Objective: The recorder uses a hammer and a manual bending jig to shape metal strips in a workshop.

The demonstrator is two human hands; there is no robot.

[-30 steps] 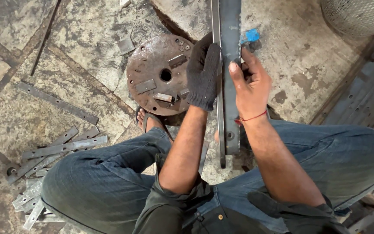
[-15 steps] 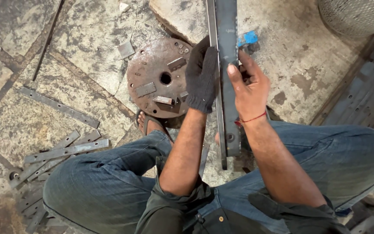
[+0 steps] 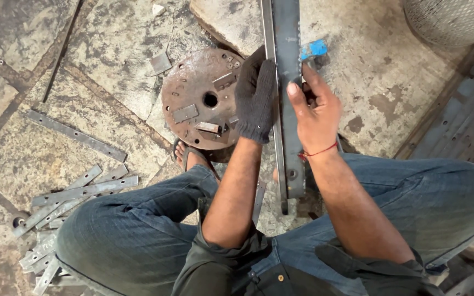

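Both hands are gripping a long steel bar.
The gloved left hand [image 3: 255, 98] and bare right hand [image 3: 315, 107] are clasping the steel bar [image 3: 287, 49], running lengthwise straight away from the person.

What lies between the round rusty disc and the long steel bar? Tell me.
In the head view, the gloved left hand lies between the round disc and the long steel bar, gripping the bar's left edge.

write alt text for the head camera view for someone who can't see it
Seen from above, a seated person grips a long dark steel bar, gloved left hand on one side, bare right hand on the other. A rusty round plate and loose metal strips lie on the stone floor.
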